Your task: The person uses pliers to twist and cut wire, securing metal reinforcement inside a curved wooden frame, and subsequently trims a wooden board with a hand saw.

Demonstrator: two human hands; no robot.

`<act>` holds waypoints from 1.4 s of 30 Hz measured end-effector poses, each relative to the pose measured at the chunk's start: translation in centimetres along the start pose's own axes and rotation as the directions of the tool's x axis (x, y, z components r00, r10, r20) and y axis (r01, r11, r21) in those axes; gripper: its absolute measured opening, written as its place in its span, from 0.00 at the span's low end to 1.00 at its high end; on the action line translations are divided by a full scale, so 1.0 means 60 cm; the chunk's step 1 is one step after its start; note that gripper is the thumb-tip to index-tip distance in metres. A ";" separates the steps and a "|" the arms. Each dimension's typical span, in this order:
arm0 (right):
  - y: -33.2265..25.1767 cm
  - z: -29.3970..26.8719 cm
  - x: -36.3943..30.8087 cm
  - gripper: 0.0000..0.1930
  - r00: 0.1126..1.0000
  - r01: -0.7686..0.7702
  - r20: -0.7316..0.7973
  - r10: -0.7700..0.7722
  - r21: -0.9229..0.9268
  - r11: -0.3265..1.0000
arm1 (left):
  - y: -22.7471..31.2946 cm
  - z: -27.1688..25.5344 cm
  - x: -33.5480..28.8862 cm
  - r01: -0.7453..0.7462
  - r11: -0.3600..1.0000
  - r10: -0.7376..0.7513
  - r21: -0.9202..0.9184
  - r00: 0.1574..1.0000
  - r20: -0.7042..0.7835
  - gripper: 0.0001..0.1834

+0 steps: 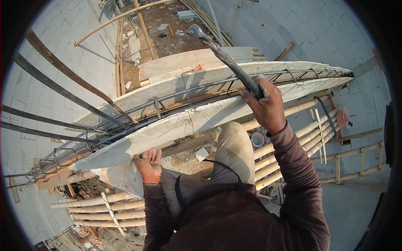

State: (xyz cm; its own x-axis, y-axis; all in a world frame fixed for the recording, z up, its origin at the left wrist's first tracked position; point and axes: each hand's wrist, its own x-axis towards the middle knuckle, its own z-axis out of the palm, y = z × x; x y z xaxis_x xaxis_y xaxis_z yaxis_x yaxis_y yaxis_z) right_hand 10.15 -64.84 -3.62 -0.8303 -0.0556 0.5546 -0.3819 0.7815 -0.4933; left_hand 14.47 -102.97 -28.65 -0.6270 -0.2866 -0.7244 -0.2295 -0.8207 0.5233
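Observation:
My right hand (270, 104) is closed round the dark handle of a hammer (234, 67), raised over the near formwork board (226, 109). The hammer slants away to the upper left, and its grey head is small and unclear. Lower and to the left, my left hand (150, 165) has its palm turned up, fingers apart, fingertips at the lower edge of the same board. Between this pale board and a far formwork board (167, 93) runs a cage of steel reinforcing bars (146, 121). Thin tie wire (189, 121) hangs over the near board's top.
Dark reinforcing bars (69, 69) rise at the left. Bamboo poles (307, 140) form scaffolding at right, with more bamboo poles (111, 205) at lower left. A pink bucket (343, 117) hangs at right, and another bucket (258, 139) sits below. Grey block walls (293, 25) surround the rubble-strewn ground (167, 27).

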 end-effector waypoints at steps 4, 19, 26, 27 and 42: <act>0.006 0.004 -0.003 0.18 1.000 -0.026 -0.008 0.027 0.057 0.998 | -0.007 -0.011 0.004 -0.041 0.999 0.041 -0.031 0.999 -0.014 0.50; 0.002 0.002 -0.002 0.13 0.999 -0.039 -0.032 0.040 0.039 0.998 | 0.014 -0.004 0.011 0.002 1.000 -0.002 0.017 1.000 -0.017 0.47; 0.004 0.008 -0.004 0.14 0.996 -0.037 -0.072 0.046 0.121 0.992 | 0.050 0.028 -0.013 0.146 0.989 -0.146 -0.012 0.984 -0.099 0.41; 0.005 0.010 -0.005 0.14 0.997 -0.037 -0.058 0.044 0.102 0.994 | 0.056 0.030 -0.015 0.181 0.983 -0.184 -0.037 0.977 -0.112 0.40; 0.015 0.005 -0.006 0.16 0.994 0.046 -0.106 -0.031 0.147 0.988 | 0.110 0.037 -0.033 0.195 0.976 -0.196 -0.098 0.981 0.001 0.57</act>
State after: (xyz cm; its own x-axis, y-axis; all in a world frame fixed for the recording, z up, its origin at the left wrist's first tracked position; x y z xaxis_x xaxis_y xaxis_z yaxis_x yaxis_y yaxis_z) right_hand 10.00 -64.28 -4.49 -0.7705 -0.0136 0.6373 -0.4752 0.6785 -0.5602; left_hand 12.54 -106.72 -22.75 -0.5706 -0.1199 -0.8124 -0.2735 -0.9051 0.3256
